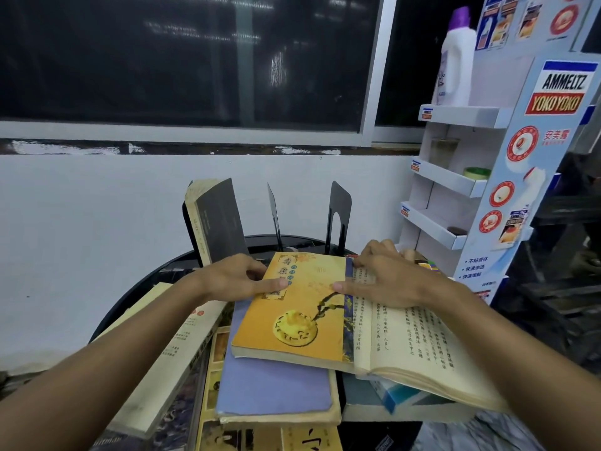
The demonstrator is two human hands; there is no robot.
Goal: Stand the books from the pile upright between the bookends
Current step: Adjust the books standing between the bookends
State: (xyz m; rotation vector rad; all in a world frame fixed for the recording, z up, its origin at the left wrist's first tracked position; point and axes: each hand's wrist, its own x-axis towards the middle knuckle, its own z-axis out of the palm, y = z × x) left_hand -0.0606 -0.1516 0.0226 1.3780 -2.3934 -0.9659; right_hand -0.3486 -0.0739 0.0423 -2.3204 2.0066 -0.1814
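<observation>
Paperback (302, 307), orange-yellow cover, blue spine strip: flat atop pile (276, 385), round black table (143, 284). Cover up, long axis near-to-far, head toward black metal bookends (340, 216), spine rightward. Left hand (227, 278) pinches left edge. Right hand (390, 278): thumb on cover, hold underneath indeterminate. Risks: open cream-paged book (406, 336) alongside dragged; pile slides.
</observation>
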